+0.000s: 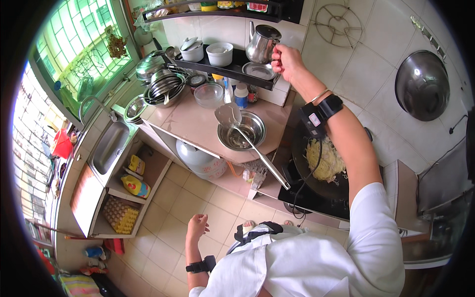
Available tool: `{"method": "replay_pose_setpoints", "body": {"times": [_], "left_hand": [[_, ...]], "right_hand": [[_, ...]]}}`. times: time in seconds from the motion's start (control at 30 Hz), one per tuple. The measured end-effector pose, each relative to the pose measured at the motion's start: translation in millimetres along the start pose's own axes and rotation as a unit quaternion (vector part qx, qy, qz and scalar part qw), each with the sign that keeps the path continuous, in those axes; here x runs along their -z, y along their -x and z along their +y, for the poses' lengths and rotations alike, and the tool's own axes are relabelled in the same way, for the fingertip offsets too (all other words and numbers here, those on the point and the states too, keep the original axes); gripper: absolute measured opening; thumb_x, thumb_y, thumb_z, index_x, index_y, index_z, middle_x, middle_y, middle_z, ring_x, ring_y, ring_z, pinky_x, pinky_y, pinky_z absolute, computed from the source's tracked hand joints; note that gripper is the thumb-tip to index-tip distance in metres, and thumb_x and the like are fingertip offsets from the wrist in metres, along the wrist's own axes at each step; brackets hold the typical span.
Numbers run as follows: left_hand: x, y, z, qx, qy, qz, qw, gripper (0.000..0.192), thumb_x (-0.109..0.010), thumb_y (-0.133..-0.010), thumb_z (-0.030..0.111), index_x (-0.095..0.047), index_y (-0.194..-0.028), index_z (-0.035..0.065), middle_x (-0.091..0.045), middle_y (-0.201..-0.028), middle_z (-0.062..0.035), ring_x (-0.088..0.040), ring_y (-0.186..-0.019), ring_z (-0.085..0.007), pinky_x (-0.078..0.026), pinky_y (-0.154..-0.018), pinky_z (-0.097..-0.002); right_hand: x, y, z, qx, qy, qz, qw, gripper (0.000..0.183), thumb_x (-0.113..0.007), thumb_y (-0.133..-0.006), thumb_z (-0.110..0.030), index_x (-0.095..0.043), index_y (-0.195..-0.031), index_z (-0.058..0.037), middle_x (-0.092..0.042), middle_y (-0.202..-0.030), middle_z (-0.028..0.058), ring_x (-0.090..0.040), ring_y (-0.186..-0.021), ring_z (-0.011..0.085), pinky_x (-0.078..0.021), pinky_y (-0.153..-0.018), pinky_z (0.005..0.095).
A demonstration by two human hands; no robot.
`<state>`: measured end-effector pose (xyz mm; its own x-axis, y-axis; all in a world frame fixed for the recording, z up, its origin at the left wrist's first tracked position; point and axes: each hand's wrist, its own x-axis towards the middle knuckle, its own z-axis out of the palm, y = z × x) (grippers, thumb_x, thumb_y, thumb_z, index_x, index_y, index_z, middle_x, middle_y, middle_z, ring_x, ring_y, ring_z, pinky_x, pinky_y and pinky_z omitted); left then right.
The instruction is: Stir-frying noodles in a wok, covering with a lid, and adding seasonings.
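My right hand (285, 63) is raised to the black wall shelf (222, 70), its fingers closed around the handle side of a stainless steel kettle (258, 46). The kettle stands upright over the shelf, beside a metal dish (258, 70); whether its base touches the shelf I cannot tell. My left hand (197, 227) hangs low over the tiled floor with loosely curled fingers and nothing in it. Below my right forearm, a dark wok (302, 163) on the black cooktop (287, 185) holds shredded pale food (323, 159), partly hidden by the arm and a cable.
A long-handled metal spatula (261, 157) lies across a steel bowl (222, 135), its handle jutting past the counter edge. White lidded pots (219, 55), a glass bowl (207, 95) and stacked pans (163, 87) stand left. A gas cylinder (200, 159) sits below. The sink (109, 152) is far left.
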<state>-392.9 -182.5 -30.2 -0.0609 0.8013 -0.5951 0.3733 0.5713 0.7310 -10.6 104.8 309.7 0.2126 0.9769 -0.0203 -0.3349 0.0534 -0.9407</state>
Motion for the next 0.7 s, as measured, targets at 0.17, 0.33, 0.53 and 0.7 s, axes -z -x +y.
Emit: {"method": "replay_pose_setpoints", "body": {"times": [0.17, 0.33, 0.53, 0.7], "left_hand": [[36.3, -43.0, 36.2, -0.042, -0.025, -0.049, 0.998, 0.035, -0.056, -0.089, 0.03, -0.056, -0.103, -0.0019, -0.062, -0.067, -0.008, -0.061, -0.049, -0.0136, -0.044, -0.043, -0.0246], [33.1, -96.5, 105.5, -0.065, -0.084, -0.105, 0.989, 0.033, -0.055, -0.09, 0.03, -0.057, -0.101, -0.0011, -0.061, -0.066, -0.0066, -0.06, -0.049, -0.0133, -0.044, -0.043, -0.0246], [-30.0, -111.1, 145.8, -0.084, -0.164, -0.143, 0.972, 0.035, -0.056, -0.089, 0.029, -0.057, -0.101, -0.0031, -0.061, -0.066, -0.0081, -0.06, -0.047, -0.0139, -0.044, -0.041, -0.025], [-71.4, -113.4, 197.7, -0.113, -0.189, -0.179, 0.959, 0.034, -0.056, -0.089, 0.029, -0.057, -0.101, -0.0036, -0.061, -0.065, -0.0082, -0.06, -0.047, -0.014, -0.043, -0.041, -0.0254]], "right_hand": [[38.0, 32.0, -31.9, -0.046, 0.056, 0.038, 0.997, 0.024, -0.048, -0.088, -0.026, -0.047, -0.07, -0.0099, -0.039, -0.056, -0.0034, -0.034, -0.048, 0.0102, -0.0252, -0.041, 0.0235], [99.0, 64.2, -66.6, -0.056, 0.118, 0.121, 0.984, 0.045, -0.058, -0.084, -0.051, -0.05, -0.069, -0.01, -0.037, -0.055, -0.0067, -0.031, -0.045, 0.0063, -0.0222, -0.039, 0.0218], [231.3, 147.1, -75.3, -0.058, 0.381, 0.228, 0.894, 0.046, -0.064, -0.081, -0.05, -0.047, -0.066, -0.0091, -0.037, -0.055, -0.0054, -0.028, -0.042, 0.0047, -0.0198, -0.036, 0.0211], [295.4, 180.7, -76.1, -0.082, 0.482, 0.281, 0.826, 0.05, -0.064, -0.079, -0.051, -0.052, -0.068, -0.0035, -0.042, -0.058, -0.0008, -0.032, -0.041, 0.0068, -0.0216, -0.034, 0.0238]]}}
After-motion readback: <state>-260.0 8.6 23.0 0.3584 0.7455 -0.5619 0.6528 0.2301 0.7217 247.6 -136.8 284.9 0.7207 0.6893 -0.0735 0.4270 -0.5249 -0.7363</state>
